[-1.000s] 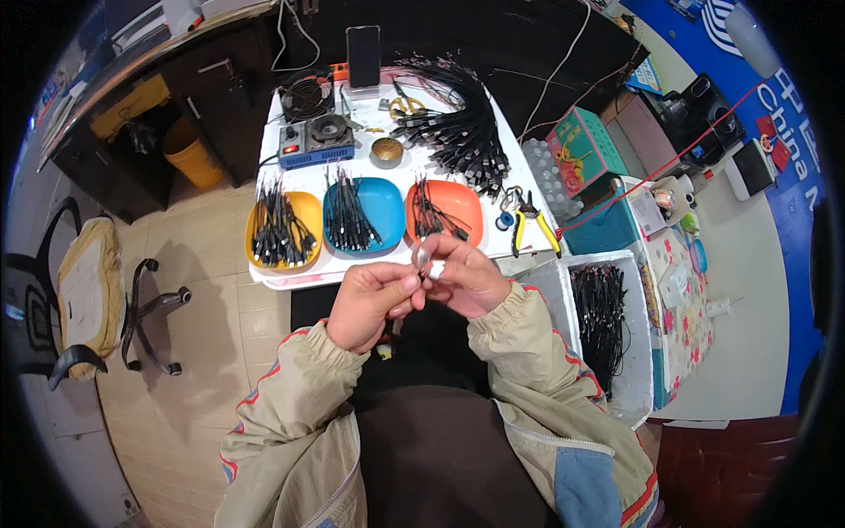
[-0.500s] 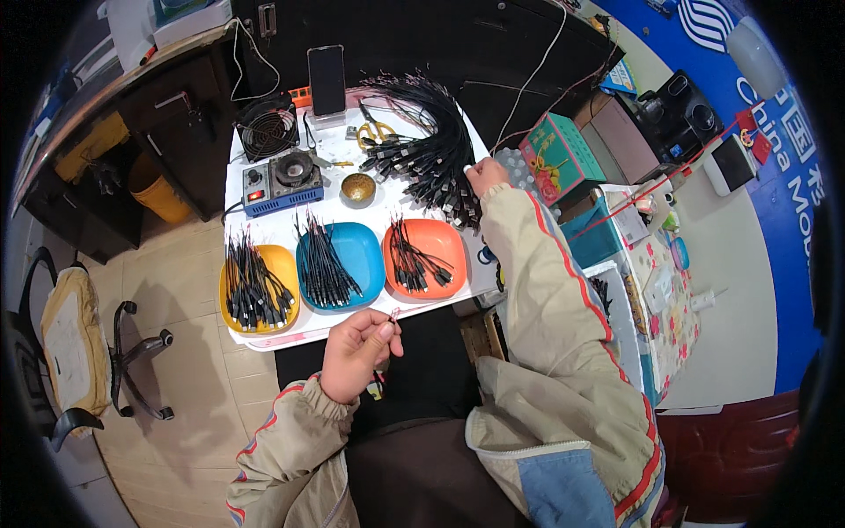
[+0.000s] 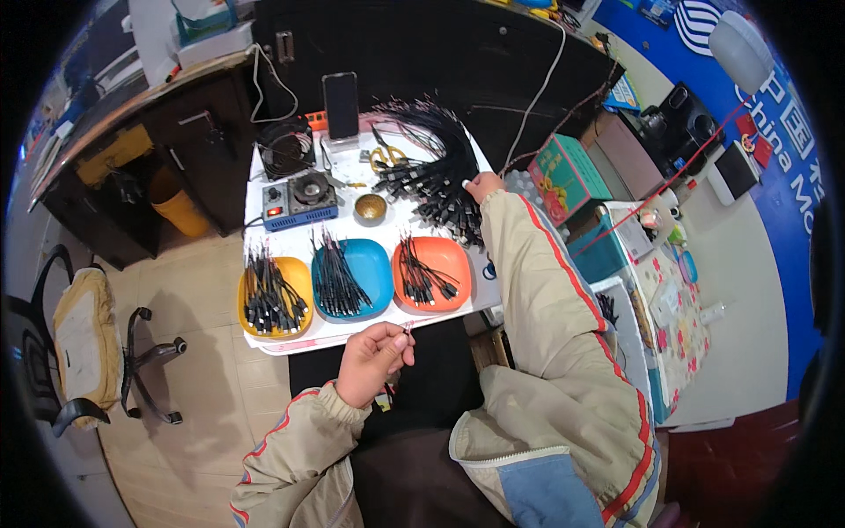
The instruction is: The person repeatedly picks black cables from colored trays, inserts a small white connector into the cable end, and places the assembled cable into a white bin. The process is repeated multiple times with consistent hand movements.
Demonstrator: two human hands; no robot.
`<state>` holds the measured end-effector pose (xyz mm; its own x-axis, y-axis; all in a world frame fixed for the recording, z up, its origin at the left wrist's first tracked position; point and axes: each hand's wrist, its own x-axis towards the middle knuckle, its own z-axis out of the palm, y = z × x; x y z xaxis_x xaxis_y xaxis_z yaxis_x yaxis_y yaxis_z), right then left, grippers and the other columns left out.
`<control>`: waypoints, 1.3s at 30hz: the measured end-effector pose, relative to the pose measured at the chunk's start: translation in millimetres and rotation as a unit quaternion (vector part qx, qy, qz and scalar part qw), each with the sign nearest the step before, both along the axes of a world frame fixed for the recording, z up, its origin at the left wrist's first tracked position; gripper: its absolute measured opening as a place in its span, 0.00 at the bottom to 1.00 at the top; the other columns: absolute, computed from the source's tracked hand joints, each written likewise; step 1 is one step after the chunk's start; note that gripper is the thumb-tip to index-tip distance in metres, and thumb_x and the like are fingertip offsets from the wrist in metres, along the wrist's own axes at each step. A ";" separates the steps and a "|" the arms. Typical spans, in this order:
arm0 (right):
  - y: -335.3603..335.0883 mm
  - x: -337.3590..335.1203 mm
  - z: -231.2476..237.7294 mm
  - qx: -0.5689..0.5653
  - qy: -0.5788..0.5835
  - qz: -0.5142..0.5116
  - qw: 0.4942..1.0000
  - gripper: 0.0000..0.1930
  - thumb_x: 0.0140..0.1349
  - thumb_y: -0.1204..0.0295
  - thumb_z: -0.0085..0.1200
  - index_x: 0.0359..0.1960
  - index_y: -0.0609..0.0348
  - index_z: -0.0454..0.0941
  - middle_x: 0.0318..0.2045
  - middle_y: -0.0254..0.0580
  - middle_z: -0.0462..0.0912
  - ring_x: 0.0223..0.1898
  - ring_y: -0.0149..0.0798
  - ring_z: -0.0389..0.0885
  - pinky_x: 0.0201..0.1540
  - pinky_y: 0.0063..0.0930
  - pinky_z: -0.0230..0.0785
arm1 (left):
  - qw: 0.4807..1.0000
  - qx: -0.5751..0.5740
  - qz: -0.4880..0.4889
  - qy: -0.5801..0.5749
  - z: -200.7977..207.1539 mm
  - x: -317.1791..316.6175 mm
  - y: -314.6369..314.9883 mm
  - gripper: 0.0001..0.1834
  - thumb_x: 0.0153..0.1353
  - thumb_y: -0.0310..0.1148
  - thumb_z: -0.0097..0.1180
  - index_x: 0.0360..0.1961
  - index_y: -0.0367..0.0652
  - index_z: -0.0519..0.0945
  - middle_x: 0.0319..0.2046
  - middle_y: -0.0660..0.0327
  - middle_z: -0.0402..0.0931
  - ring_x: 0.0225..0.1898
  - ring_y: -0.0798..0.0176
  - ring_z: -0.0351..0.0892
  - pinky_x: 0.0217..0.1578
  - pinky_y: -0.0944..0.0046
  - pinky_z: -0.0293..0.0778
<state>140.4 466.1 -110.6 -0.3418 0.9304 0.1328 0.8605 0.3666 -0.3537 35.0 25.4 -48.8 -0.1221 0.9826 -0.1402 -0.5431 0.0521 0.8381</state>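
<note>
Evidently, the work stands partway, judging by how the cables are spread about. Between the left hand's (image 3: 377,363) thumb and forefinger, pressed together, a thin wire end (image 3: 408,326) is pinched in front of the trays. The right hand (image 3: 485,186) is stretched to the edge of the big black cable bundle (image 3: 437,180) — its fingertips are drawn together, but whether a cable is gripped cannot be told. Batches of cables are held in the yellow tray (image 3: 303,281), the blue tray (image 3: 376,273) and the orange tray (image 3: 455,263), the last being the most sparsely filled. Far more are left in the bundle, outside the trays, on the white table (image 3: 407,222); others are partly seen in the white box (image 3: 630,341). Whether any of these cables are finished cannot be made out.
</note>
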 end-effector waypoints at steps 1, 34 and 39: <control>5.1 -4.0 -0.6 -0.001 0.010 0.000 1.000 0.18 0.46 0.55 0.64 0.25 0.59 0.83 0.25 0.51 0.83 0.31 0.51 0.82 0.40 0.40 0.72 | 1.000 0.000 0.004 0.004 1.5 -0.7 -1.8 0.07 0.66 0.27 0.49 0.38 0.32 0.75 0.24 0.61 0.75 0.18 0.78 0.59 0.20 0.78 0.56; -382.0 23.5 13.9 -0.297 0.275 0.421 0.812 0.08 0.65 0.68 0.53 0.41 0.57 0.74 0.30 0.36 0.78 0.33 0.27 0.77 0.36 0.26 0.71 | 0.954 0.224 0.170 0.100 75.0 -29.1 -30.6 0.08 0.67 0.26 0.48 0.39 0.31 0.75 0.38 0.55 0.78 0.23 0.75 0.63 0.24 0.76 0.61; -350.6 21.5 107.0 -0.478 0.470 0.303 0.677 0.09 0.65 0.68 0.53 0.42 0.60 0.76 0.32 0.30 0.77 0.31 0.23 0.73 0.34 0.17 0.64 | 0.959 0.226 0.123 0.120 59.7 -8.4 -51.6 0.08 0.67 0.24 0.47 0.40 0.31 0.76 0.38 0.53 0.79 0.25 0.74 0.66 0.27 0.75 0.66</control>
<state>161.8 115.5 -3.6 -0.8818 0.4715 -0.0060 -0.1170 -0.2311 -0.9659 26.6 -26.2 10.9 -0.3340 0.8733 0.3547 -0.2804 -0.4514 0.8472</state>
